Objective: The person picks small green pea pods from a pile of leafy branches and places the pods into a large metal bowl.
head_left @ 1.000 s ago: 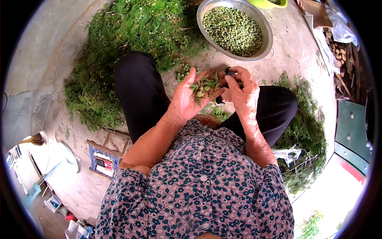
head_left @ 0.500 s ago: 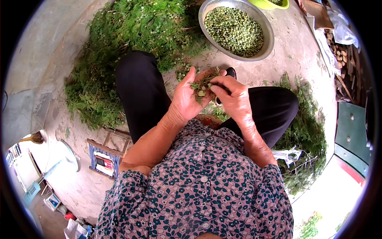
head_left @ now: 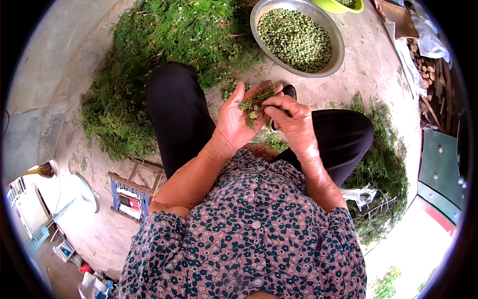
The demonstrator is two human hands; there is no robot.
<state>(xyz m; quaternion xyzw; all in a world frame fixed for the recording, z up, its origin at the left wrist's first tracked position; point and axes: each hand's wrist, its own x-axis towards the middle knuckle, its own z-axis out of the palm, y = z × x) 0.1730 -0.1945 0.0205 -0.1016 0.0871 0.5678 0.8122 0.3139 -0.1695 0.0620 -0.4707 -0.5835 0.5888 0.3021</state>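
My left hand [head_left: 233, 121] is palm up above my lap, thumb raised, holding a small green evergreen sprig [head_left: 253, 115] with pale round cones on it. Over its right side, my right hand [head_left: 294, 119] has thumb and forefinger pinched together against the sprig; whatever lies between those fingertips is hidden. Beyond both hands stands a metal basin [head_left: 338, 56] filled with small green cones [head_left: 294, 40]. A large heap of cut evergreen branches [head_left: 184, 35] spreads on the ground at the far left.
More evergreen branches [head_left: 383, 169] lie by my right knee, with a clear plastic bag [head_left: 359, 196] on them. To the left is a small wooden stool [head_left: 130, 189]. A yellow-green bowl [head_left: 334, 6] sits behind the basin. Stacked firewood [head_left: 429, 74] and a green cabinet [head_left: 442, 159] line the right.
My right hand has shifted very slightly at the sprig, its fingertips still pinched. My left hand keeps almost the same place, and the view has moved a little.
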